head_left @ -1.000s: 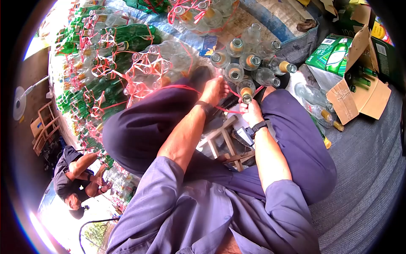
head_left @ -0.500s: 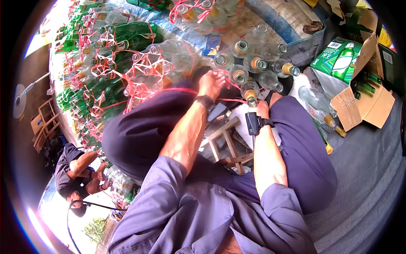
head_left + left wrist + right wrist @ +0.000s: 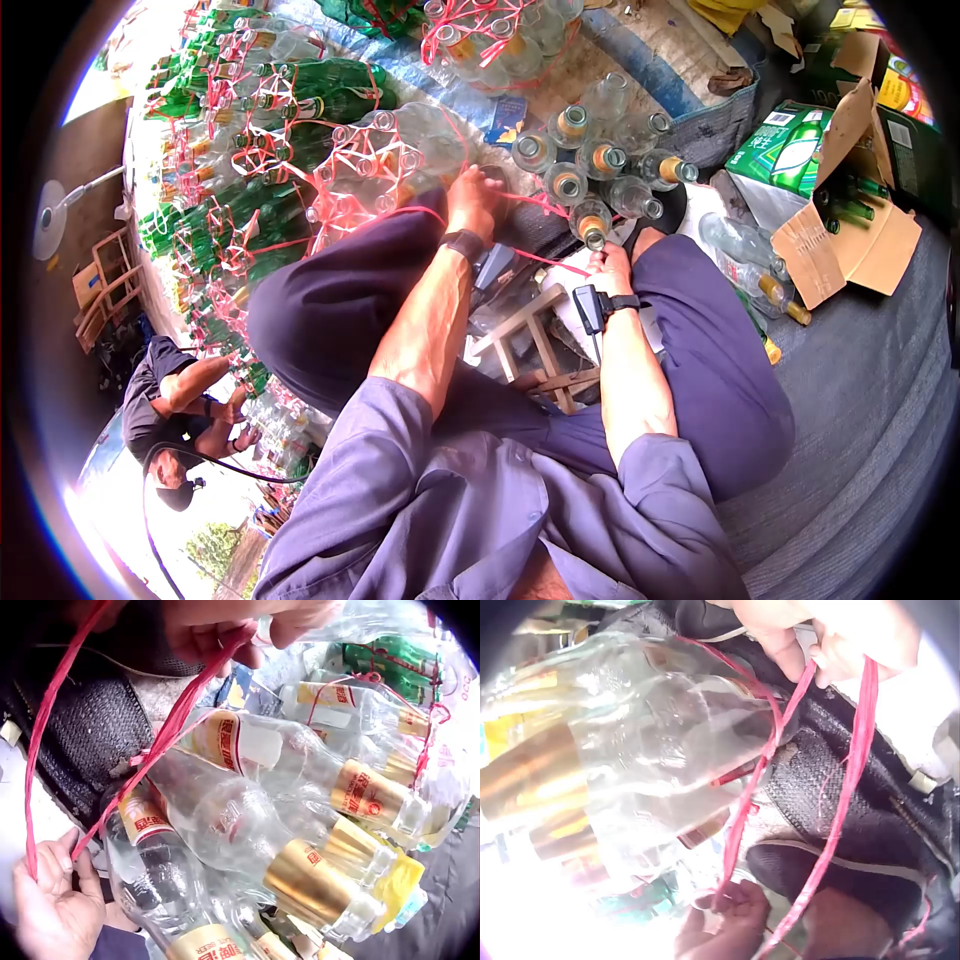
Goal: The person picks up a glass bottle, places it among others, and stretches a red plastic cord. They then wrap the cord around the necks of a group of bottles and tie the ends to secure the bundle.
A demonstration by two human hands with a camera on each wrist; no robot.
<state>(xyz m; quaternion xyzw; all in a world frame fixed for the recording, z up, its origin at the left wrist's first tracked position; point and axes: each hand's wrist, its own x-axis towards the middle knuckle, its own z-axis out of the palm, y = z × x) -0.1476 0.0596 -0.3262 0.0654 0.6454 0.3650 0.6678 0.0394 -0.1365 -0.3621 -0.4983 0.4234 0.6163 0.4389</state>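
Observation:
My left hand (image 3: 470,207) grips a pink plastic strap (image 3: 180,712), pulled taut from the bottle cluster. My right hand (image 3: 610,268), close below the nearest bottle neck, pinches another stretch of the same strap. In the right wrist view the strap (image 3: 776,735) crosses itself beside the bottles, and a long loop runs between both hands. The clear glass bottles (image 3: 565,185) stand bunched together with gold neck labels, mouths toward the head camera. In the left wrist view a clear bottle (image 3: 232,817) lies between the hands, its label in red characters.
Strapped bundles of clear bottles (image 3: 375,150) and green bottles (image 3: 335,85) fill the left. An open carton (image 3: 865,245) with green bottles stands at the right, loose clear bottles (image 3: 735,235) beside it. A wooden frame (image 3: 535,335) lies between my legs. Another person (image 3: 180,410) crouches at far left.
My left hand has moved left, away from the bottles, drawing out the strap between them. My right hand stays near the closest bottle neck, its wrist turned.

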